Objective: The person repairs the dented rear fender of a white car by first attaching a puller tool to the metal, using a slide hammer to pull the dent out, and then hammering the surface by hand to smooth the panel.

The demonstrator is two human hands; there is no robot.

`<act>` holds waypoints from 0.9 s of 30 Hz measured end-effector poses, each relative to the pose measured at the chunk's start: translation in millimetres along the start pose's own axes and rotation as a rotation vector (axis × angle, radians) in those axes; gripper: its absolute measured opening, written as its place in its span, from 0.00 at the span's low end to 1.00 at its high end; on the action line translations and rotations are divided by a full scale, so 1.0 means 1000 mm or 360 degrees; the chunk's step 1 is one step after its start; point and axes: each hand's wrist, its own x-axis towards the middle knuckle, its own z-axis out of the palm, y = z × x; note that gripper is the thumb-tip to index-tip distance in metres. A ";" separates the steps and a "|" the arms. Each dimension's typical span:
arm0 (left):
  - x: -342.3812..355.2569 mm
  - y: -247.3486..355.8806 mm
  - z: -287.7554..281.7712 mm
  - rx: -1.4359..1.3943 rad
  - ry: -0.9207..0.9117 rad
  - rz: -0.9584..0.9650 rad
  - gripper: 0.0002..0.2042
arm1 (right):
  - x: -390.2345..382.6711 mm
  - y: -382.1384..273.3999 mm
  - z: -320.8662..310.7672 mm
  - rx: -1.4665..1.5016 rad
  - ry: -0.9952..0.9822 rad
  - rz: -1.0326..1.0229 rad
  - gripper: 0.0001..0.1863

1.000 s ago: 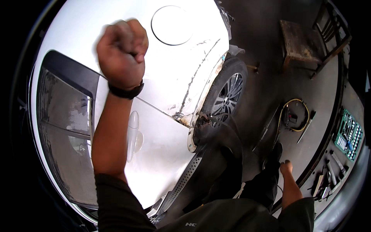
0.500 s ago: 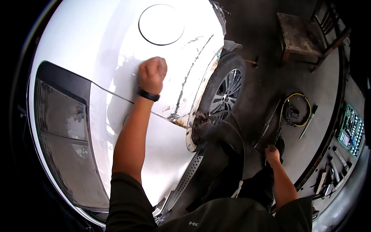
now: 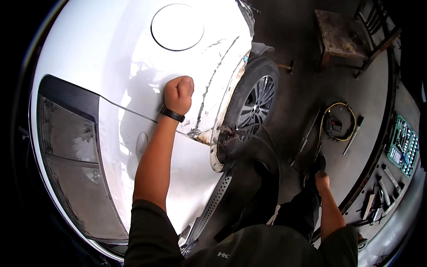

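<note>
My left hand (image 3: 179, 95), with a dark band at its wrist, is a closed fist over the white car's rear side panel (image 3: 147, 95). I see nothing in that fist; whether it touches the metal cannot be made out. Beyond it is the round fuel flap (image 3: 177, 27). To its right, a long dark cracked line (image 3: 212, 78) runs down the panel toward a chipped, rusty wheel arch edge (image 3: 205, 135). My right hand (image 3: 323, 182) hangs low by my dark trouser leg, fingers curled; what they hold, if anything, is hidden.
The rear wheel (image 3: 258, 104) stands right of the panel, with a hammer (image 3: 287, 66) on the floor beyond. A wooden chair (image 3: 340, 33), a coiled yellow cable (image 3: 352, 113), a green socket set (image 3: 404, 146) and several hand tools (image 3: 381, 191) are at right.
My left fist has shifted slightly down and right over the panel. My right hand has moved slightly right and down. The whole view has shifted a little.
</note>
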 end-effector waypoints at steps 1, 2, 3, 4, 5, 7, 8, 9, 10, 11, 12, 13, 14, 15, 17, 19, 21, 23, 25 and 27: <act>-0.003 0.009 -0.006 0.0031 0.0012 -0.0014 0.24 | -0.015 -0.043 -0.013 0.0262 0.0041 -0.0038 0.26; -0.006 0.026 -0.009 -0.0180 -0.0008 0.0025 0.24 | -0.031 -0.086 -0.030 0.0508 0.0088 -0.0069 0.26; 0.002 0.043 -0.004 -0.0434 -0.0052 0.0099 0.24 | -0.035 -0.093 -0.041 0.0466 0.0102 -0.0021 0.27; 0.000 0.064 0.003 -0.0727 -0.0181 0.0215 0.24 | -0.038 -0.101 -0.049 0.0429 0.0099 0.0019 0.27; -0.005 0.074 0.014 -0.0823 -0.0287 0.0423 0.23 | -0.042 -0.099 -0.050 0.0343 0.0074 0.0075 0.28; 0.002 0.097 0.031 -0.0795 -0.0546 0.0640 0.22 | -0.014 -0.027 -0.022 0.0192 0.0092 0.0064 0.27; 0.002 0.022 0.009 0.0012 -0.0248 0.0419 0.20 | -0.005 -0.007 -0.006 0.0024 0.0053 -0.0034 0.27; -0.010 -0.001 -0.005 -0.0420 -0.0270 0.0172 0.20 | -0.012 -0.007 -0.008 -0.0018 0.0023 -0.0072 0.27; -0.018 -0.017 -0.005 -0.0062 -0.0093 0.0287 0.21 | -0.009 -0.016 -0.007 0.0056 -0.0047 0.0195 0.26; -0.027 -0.022 -0.002 0.0003 -0.0051 0.0200 0.21 | -0.012 -0.016 -0.010 0.0125 -0.0124 0.0473 0.26; -0.012 -0.015 0.013 0.0023 -0.0047 0.0181 0.21 | -0.005 0.021 0.000 -0.0568 -0.0352 0.0064 0.24; 0.013 -0.006 0.023 -0.0233 -0.0166 0.0021 0.21 | 0.007 0.055 0.020 -0.1241 -0.0403 -0.0460 0.23; 0.018 0.000 0.022 -0.0297 -0.0169 -0.0051 0.21 | 0.015 0.058 0.035 -0.0575 -0.0084 -0.0338 0.21; 0.015 0.004 0.021 -0.0035 -0.0123 -0.0011 0.22 | 0.012 0.052 0.034 -0.0257 0.0036 -0.0275 0.21; 0.007 0.001 0.013 0.0136 -0.0117 -0.0050 0.21 | 0.000 0.011 0.022 0.0514 0.0121 -0.0066 0.19; -0.001 -0.006 -0.022 0.0281 -0.0075 -0.0358 0.18 | -0.021 -0.039 -0.008 0.0937 0.0047 0.0086 0.18; 0.018 0.028 -0.041 0.0539 0.0081 -0.0225 0.14 | -0.029 -0.071 -0.042 0.1224 -0.0160 0.0358 0.15; 0.035 0.050 -0.098 0.0696 0.0144 0.0318 0.10 | -0.031 -0.113 -0.053 0.1447 -0.0169 0.0275 0.18; 0.034 0.065 -0.161 0.1205 0.0276 0.0412 0.07 | -0.044 -0.214 -0.073 0.1610 -0.0229 0.0088 0.17; 0.047 0.107 -0.179 0.1986 0.0383 0.0510 0.12 | -0.041 -0.304 -0.095 0.1465 -0.0575 -0.0202 0.13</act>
